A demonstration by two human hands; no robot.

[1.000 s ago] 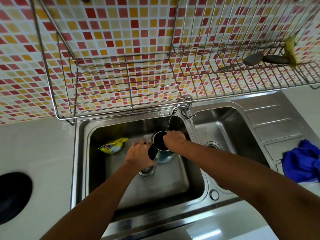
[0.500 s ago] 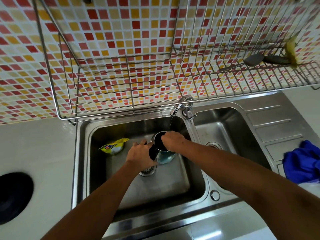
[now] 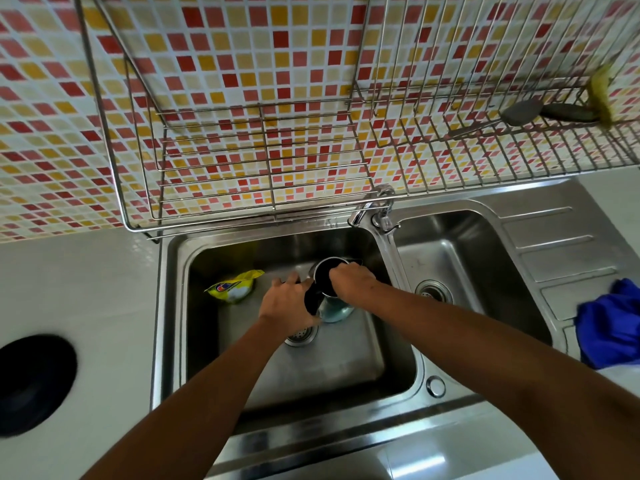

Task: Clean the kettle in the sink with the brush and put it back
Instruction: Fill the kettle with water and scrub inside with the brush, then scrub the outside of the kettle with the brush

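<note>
Head view, Inspector A: The kettle [image 3: 334, 308] stands mouth up in the left basin of the sink [image 3: 169, 306], just behind the drain strainer [image 3: 301, 336] and below and in front of the tap [image 3: 370, 206]. My judgement: it is set there so run-off goes straight to the drain and the spout can reach the opening.

Inspector B: And the hands?

A: The left hand [image 3: 289, 303] is closed round the kettle's black handle, on the kettle's left side. I read that as a steadying hold, to stop the body turning while the inside is worked. The right hand [image 3: 351, 282] sits on the rim from the right, fingers curled over the edge into the mouth.

B: Brush in it?

A: Cannot tell. The fingers are hidden inside the opening. Whether they are clenched on the brush, on the rim or on nothing is not shown. A yellow-bristled tool [image 3: 602, 95] lies on the wire rack [image 3: 259, 150], far right, well apart from both hands. It may be a brush.

B: Anything else?

A: A yellow packet [image 3: 235, 285] lies in the same basin, left of the kettle and not touching it. A blue cloth [image 3: 613, 320] rests on the draining board. Assessment: cleaning stage in hand, return of the kettle not yet started.
</note>
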